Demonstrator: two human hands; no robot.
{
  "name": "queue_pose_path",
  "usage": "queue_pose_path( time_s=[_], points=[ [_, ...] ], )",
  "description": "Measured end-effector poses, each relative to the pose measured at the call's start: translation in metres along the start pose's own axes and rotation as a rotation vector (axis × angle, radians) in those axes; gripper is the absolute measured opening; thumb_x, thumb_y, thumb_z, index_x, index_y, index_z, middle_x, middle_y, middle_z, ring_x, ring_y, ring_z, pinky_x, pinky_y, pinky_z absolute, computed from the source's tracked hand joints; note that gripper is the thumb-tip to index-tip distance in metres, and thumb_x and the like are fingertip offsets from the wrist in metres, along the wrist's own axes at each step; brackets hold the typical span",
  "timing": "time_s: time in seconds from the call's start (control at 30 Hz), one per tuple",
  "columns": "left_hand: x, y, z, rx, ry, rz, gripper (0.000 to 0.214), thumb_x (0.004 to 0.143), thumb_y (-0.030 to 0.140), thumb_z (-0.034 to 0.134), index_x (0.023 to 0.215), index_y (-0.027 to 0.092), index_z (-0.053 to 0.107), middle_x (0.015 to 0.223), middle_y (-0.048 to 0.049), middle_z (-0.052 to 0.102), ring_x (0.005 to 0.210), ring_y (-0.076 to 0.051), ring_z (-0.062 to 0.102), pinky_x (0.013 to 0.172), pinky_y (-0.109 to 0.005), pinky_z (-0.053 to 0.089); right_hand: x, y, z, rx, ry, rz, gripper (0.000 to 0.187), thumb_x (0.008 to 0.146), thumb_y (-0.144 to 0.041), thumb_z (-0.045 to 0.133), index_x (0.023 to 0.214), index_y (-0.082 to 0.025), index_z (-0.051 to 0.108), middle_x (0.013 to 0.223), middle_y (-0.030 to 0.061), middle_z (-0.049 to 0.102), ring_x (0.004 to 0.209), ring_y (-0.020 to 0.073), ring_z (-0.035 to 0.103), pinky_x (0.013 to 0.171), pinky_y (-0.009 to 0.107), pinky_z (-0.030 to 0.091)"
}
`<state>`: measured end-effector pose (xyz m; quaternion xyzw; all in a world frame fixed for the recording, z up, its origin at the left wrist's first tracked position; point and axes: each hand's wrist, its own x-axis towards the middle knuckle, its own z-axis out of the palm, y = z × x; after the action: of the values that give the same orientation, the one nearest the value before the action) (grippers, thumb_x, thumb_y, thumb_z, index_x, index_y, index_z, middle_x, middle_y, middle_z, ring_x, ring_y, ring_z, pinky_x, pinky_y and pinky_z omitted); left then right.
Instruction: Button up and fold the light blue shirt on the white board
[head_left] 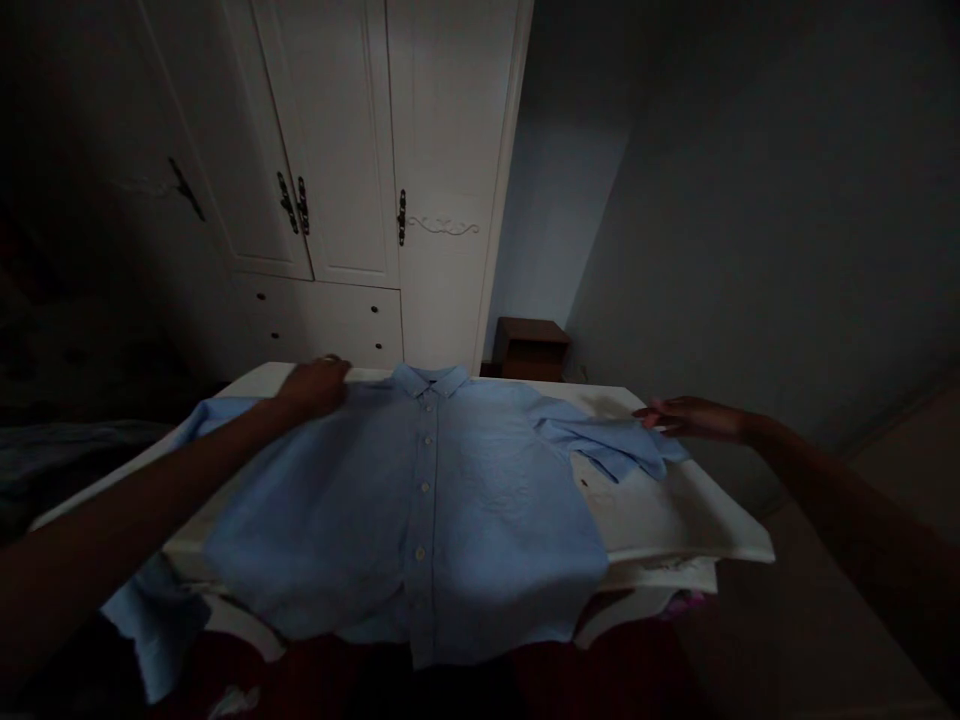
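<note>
"Where's the shirt [480,510]?"
"Across the white table [682,515], collar [452,381] at twelve o'clock."
"Grips?"
"Left hand [315,388] at eleven, right hand [694,416] at two, by the sleeve [626,443]; can't tell whether either pinches cloth."
"Advice?"
"Ease the sleeve folds outward evenly."

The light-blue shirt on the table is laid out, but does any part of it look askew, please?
Yes: the sleeve by the right hand lies creased and bunched on the table, unlike the flatter shirt front.
</note>
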<state>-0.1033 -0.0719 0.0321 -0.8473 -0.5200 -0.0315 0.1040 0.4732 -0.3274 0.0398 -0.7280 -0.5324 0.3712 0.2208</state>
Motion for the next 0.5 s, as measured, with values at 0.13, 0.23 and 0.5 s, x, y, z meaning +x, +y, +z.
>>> queue_pose_path(
  time_s=[0.13, 0.23, 0.5],
  points=[
    [0.007, 0.100, 0.012, -0.109, 0.001, 0.322, 0.058, 0.097, 0.046, 0.029, 0.138, 0.010, 0.048, 0.146, -0.0174, 0.046, 0.135, -0.026, 0.044, 0.109, -0.038, 0.035, 0.018, 0.009, 0.010, -0.187, 0.158, 0.046, 0.039, 0.080, -0.047, 0.053, 0.105, -0.022, 0.071, 0.115, 0.0134, 0.071, 0.106, 0.0319, 0.066, 0.082, 0.043, 0.056],
    [0.006, 0.154, 0.028, -0.148, -0.012, 0.316, 0.073, 0.096, 0.058, 0.022, 0.144, 0.007, 0.041, 0.152, -0.0212, 0.037, 0.144, -0.031, 0.029, 0.115, -0.045, 0.025, 0.033, 0.011, 0.030, -0.357, 0.156, 0.028, 0.032, 0.068, -0.027, 0.058, 0.096, -0.022, 0.073, 0.101, 0.0105, 0.074, 0.100, 0.0307, 0.067, 0.085, 0.040, 0.054],
    [0.025, 0.157, 0.073, -0.195, -0.039, 0.093, 0.088, 0.090, 0.071, 0.019, 0.148, 0.005, 0.032, 0.156, -0.0250, 0.027, 0.146, -0.037, 0.020, 0.113, -0.061, 0.017, -0.006, 0.006, 0.046, -0.167, -0.206, -0.058, 0.075, 0.061, -0.020, 0.061, 0.135, -0.022, 0.054, 0.123, 0.0086, 0.066, 0.092, 0.0235, 0.066, 0.073, 0.031, 0.054]
  ],
)
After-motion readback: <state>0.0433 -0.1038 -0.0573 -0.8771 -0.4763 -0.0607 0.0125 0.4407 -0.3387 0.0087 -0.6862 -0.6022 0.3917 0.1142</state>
